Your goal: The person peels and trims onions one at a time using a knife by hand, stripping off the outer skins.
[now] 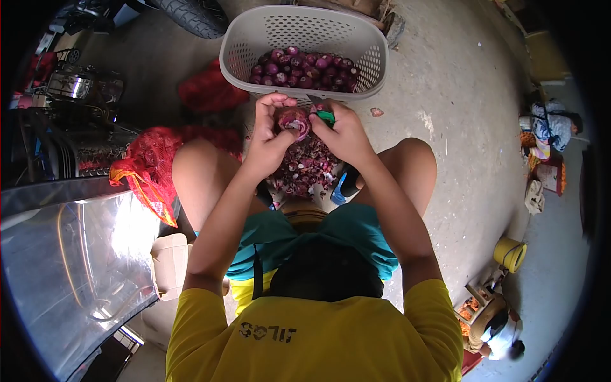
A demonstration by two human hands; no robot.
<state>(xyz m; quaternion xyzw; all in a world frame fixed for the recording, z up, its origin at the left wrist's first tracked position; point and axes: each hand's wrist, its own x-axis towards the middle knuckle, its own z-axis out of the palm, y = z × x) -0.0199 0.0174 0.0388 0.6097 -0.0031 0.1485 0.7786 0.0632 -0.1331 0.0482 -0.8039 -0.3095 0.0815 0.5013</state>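
Observation:
My left hand (272, 130) is closed around a red onion (294, 122), whose pale cut end faces up beside the thumb. In my right hand (344, 130) is a knife with a green handle (326, 117); its dark blade points up and left, close to the onion. Below both hands, a heap of onion skins and trimmings (309, 167) covers the floor between my feet. Just beyond the hands stands a grey perforated plastic basket (304, 88), with many peeled red onions (304, 69) inside.
Red mesh sacks (153, 159) lie at my left, next to a shiny metal sheet (83, 254) and a cardboard piece (170, 264). A tyre (194, 16) is beyond the basket. Two people sit at far right, near a yellow bucket (510, 254).

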